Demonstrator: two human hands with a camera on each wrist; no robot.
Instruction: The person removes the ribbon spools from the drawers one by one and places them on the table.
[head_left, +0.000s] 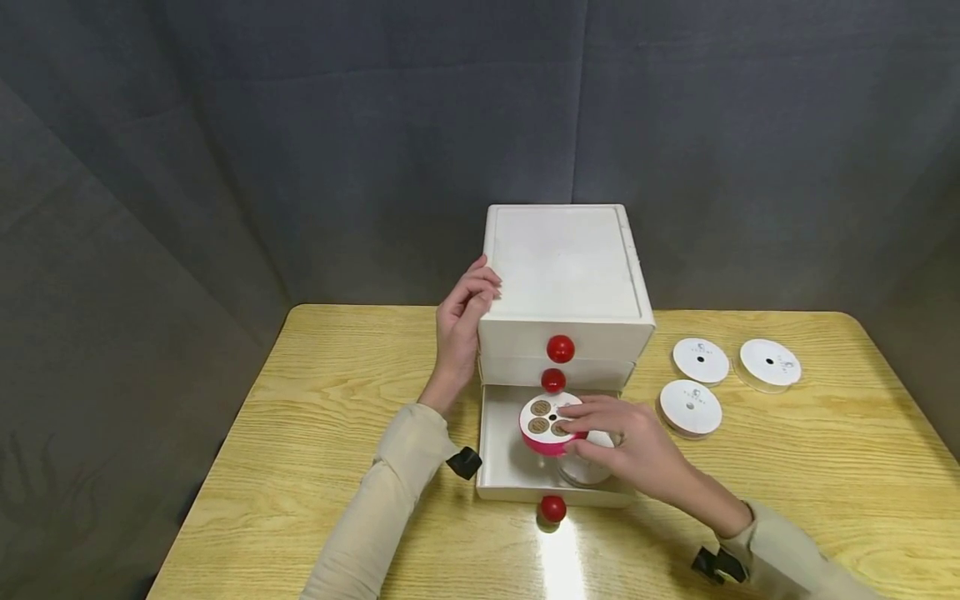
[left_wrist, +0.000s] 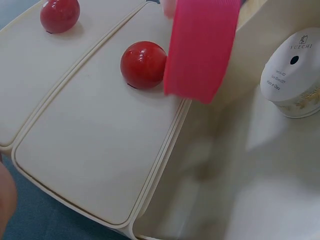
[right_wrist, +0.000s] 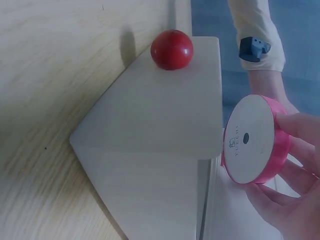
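Observation:
My right hand pinches a pink ribbon spool by its edge, over the pulled-out bottom drawer of a small white chest. Three brown round stickers mark the spool's white upper face; in the right wrist view the other face of the pink ribbon spool carries printed lettering. Inside the drawer lies another white spool, with a gold-patterned ribbon. My left hand rests against the left side of the chest, its fingertips over the top edge.
On the wooden table, right of the chest, lie three white spools: one near the back, one farther right and one closer. Red knobs stick out from the drawer fronts. A dark curtain hangs behind.

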